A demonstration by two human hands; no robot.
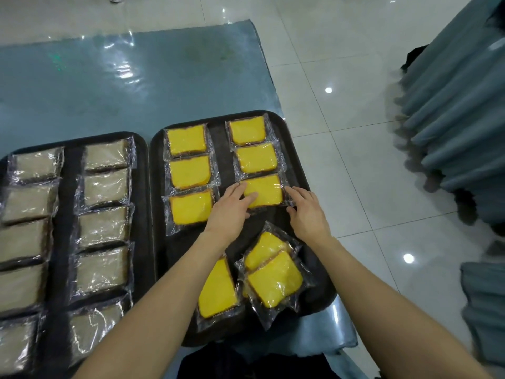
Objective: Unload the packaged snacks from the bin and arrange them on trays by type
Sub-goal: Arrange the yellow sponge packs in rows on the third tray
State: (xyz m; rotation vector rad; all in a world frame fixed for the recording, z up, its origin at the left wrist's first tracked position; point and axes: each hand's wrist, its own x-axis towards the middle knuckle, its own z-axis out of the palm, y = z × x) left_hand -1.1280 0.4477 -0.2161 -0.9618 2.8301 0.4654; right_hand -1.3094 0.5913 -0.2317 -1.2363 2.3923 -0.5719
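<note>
Two black trays lie side by side on a table. The right tray (226, 160) holds several clear-wrapped yellow cake slices in two columns. My left hand (231, 212) rests with straight fingers on the third slice of the right column (266, 188). My right hand (307, 212) touches that packet's right edge with its fingers. Three more yellow packets lie loose at the tray's near end: two overlapping (274, 279) and one partly under my left forearm (217, 292). The left tray (67, 214) holds several wrapped pale brown slices (105, 187) in two columns. The bin is not in view.
The table wears a shiny blue-green plastic cover (109, 77) that stretches beyond the trays. White tiled floor (369, 173) lies to the right, and tables draped in grey-blue pleated cloth (459, 119) stand at the far right.
</note>
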